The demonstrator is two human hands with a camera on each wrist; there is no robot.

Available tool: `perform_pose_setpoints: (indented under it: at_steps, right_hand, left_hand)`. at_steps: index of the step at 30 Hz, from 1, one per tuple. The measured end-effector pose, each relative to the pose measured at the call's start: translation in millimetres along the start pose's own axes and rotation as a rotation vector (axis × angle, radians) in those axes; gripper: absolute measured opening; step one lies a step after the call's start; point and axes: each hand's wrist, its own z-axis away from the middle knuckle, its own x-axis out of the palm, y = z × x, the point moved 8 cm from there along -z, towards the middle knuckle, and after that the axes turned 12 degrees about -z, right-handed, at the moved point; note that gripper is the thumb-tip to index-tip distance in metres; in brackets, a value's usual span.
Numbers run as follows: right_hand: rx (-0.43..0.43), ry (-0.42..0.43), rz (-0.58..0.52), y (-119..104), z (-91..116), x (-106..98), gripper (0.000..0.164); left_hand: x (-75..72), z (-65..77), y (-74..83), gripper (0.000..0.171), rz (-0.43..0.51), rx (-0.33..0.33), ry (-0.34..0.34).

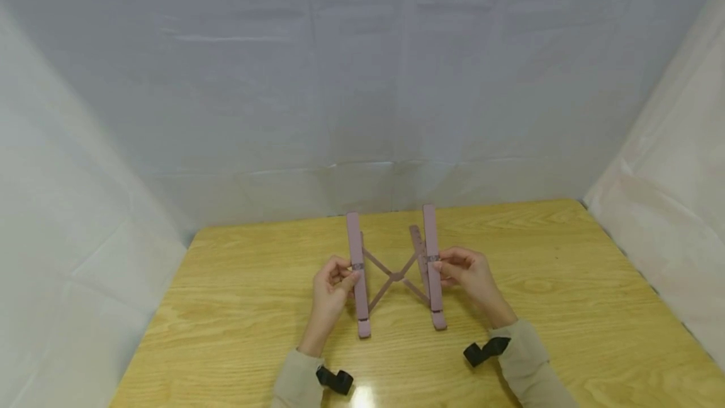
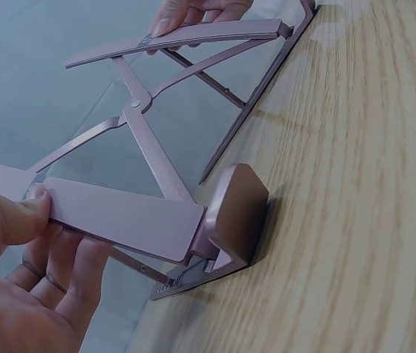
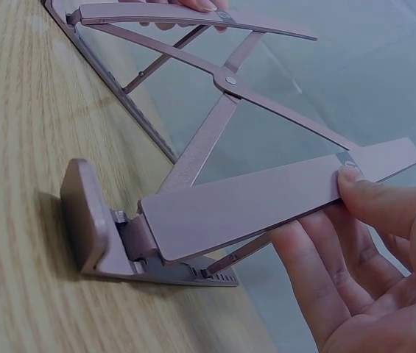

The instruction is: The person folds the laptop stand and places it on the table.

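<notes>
A pink folding laptop stand (image 1: 398,276) stands unfolded on the table, its two long arms joined by an X-shaped brace. My left hand (image 1: 331,298) pinches the left arm (image 2: 119,217) near its middle, thumb on top and fingers beneath. On the other side, my right hand (image 1: 470,272) grips the right arm (image 3: 252,202) the same way, the thumb beside a small grey inset. Both arms slope up from the notched base rails, with slim struts under them. Upturned lips (image 2: 238,213) show at the near ends in the wrist views.
The wooden table (image 1: 238,307) carries the stand near its middle. Pale sheeting (image 1: 272,112) hangs behind the table's far edge and along both sides. Black wrist cameras are strapped over both sleeves (image 1: 300,376).
</notes>
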Motion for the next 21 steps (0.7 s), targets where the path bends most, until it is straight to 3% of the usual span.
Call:
perform_pose_setpoints:
  at_steps: [4, 12, 21]
  right_hand:
    - [-0.006, 0.003, -0.011, 0.1, 0.1, -0.2, 0.022]
    - [-0.005, 0.007, -0.023, -0.8, 1.2, -0.1, 0.022]
    - [-0.006, 0.009, -0.009, 2.0, 0.1, -1.8, 0.026]
  left_hand:
    - [-0.2, 1.2, 3.0, 0.015, -0.007, -0.026, 0.001]
    - [-1.5, 8.3, 28.4, 0.013, -0.017, -0.011, -0.012]
    - [0.6, 1.7, 0.4, 0.014, -0.010, -0.032, -0.004]
